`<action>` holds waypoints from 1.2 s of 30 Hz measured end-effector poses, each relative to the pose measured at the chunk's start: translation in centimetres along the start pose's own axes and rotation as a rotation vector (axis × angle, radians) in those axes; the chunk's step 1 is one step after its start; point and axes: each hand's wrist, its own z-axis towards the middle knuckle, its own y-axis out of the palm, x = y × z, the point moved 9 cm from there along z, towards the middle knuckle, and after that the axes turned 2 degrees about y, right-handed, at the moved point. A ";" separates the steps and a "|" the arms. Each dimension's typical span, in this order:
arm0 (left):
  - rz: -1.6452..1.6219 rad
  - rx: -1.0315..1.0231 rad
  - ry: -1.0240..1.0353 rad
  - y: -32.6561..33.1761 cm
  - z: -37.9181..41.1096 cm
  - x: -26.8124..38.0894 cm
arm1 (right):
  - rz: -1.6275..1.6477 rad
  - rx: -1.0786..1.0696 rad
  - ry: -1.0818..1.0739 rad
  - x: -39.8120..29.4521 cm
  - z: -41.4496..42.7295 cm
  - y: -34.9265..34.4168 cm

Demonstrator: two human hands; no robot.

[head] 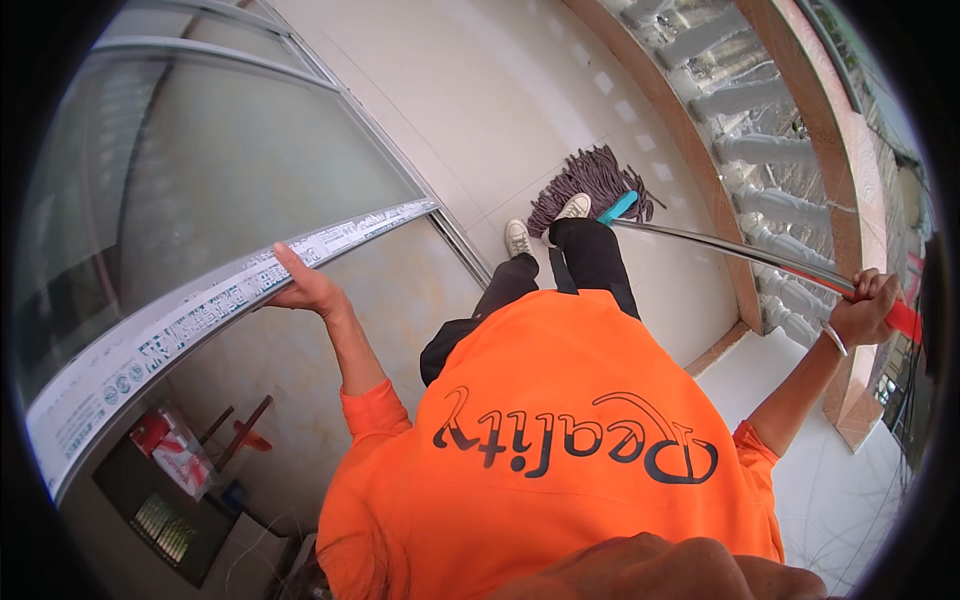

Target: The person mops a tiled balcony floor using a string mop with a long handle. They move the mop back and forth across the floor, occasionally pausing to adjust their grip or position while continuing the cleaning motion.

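My left hand (306, 283) grips the edge of a sliding glass door, thumb on the front of its metal frame (202, 311) and fingers behind it. Film bearing writing covers that frame. My right hand (866, 309) is closed around the red grip end of a mop handle (720, 246), a shiny metal pole. A turquoise clamp (621, 208) joins the pole to the mop head (589, 180), whose grey-brown strands spread over the floor. One of my shoes (574, 208) overlaps the strands in view; the other shoe (517, 238) stands beside them.
Pale floor tiles (450, 82) stretch ahead along the door track (461, 247). A balustrade with white balusters (772, 150) and a stone rail (844, 150) runs along the right. Inside the doorway, at lower left, are a red-and-white package (176, 454) and a dark panel (142, 502).
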 end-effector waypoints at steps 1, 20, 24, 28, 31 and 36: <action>0.013 0.029 0.023 0.1 0.0 0.2 | 0.023 0.042 -0.014 0.2 -0.2 1.7; 0.053 0.259 0.223 -1.2 -0.8 -1.8 | -0.043 0.058 -0.082 1.1 0.1 7.9; 0.083 0.243 0.227 -1.6 -0.7 -1.8 | -0.025 -0.011 -0.074 1.0 0.6 9.1; 0.086 0.250 0.274 -1.7 -0.6 -1.9 | -0.009 -0.061 -0.050 2.0 1.4 10.1; 0.074 0.230 0.233 -1.3 -0.7 -1.8 | -0.023 -0.073 -0.050 1.5 0.3 11.7; 0.109 0.216 0.258 -1.6 -0.8 -1.7 | -0.061 -0.074 -0.032 1.0 -0.8 11.9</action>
